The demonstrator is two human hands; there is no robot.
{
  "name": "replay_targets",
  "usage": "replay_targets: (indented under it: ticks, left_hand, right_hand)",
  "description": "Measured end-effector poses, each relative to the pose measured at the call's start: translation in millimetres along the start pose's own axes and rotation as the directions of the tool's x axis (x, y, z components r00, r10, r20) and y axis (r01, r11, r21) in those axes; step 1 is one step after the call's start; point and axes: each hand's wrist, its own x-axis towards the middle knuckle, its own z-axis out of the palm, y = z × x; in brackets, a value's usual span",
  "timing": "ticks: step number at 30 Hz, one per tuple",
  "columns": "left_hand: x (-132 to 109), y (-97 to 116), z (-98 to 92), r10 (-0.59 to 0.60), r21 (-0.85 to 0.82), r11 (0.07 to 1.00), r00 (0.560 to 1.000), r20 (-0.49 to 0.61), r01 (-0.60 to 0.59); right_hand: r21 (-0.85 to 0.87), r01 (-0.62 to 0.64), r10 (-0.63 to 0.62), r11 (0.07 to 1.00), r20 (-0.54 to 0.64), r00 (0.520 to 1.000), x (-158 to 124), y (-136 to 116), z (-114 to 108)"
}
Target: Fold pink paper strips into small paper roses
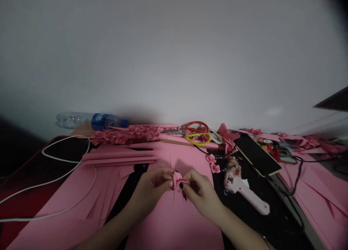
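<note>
Your two hands meet over pink paper sheets (174, 221) on a dark desk (272, 224), against a bare pale wall (174, 54).

Your left hand (153, 186) and right hand (201, 194) both pinch one folded pink piece (177, 180) at the fingertips, just above the sheets. Beyond it are two scissors, red-handled (196, 127) and yellow-handled (198, 138), one bottle (91, 120) lying flat, and a row of paper roses (125, 134). To your right are two loose roses (212, 163), one glue gun (244, 190) and one phone (257, 154). A white cable (67, 163) loops at the left.
</note>
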Motion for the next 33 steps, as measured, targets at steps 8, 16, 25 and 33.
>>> replay_targets:
  ticks: [8,16,25,33]
  left_hand:
    - [-2,-2,-0.4,0.119,0.299,0.947,0.993,0.011,-0.117]
    - [-3,2,3.7,0.12,0.171,0.976,0.988,0.096,-0.135]
    - [1,-8,1.9,0.05,0.052,0.997,0.995,0.089,-0.055]
    - [2,-10,-0.5,0.062,0.007,0.998,0.998,0.021,-0.062]
  right_hand:
    - [0.004,-0.012,0.012,1.0,-0.053,0.999,-3,4,6]
    - [0.078,-0.096,0.105,0.992,-0.113,0.988,2,3,7]
    - [0.077,-0.089,0.098,0.993,-0.12,0.988,2,3,7]
    - [0.051,-0.038,0.043,0.998,-0.087,0.995,1,3,4]
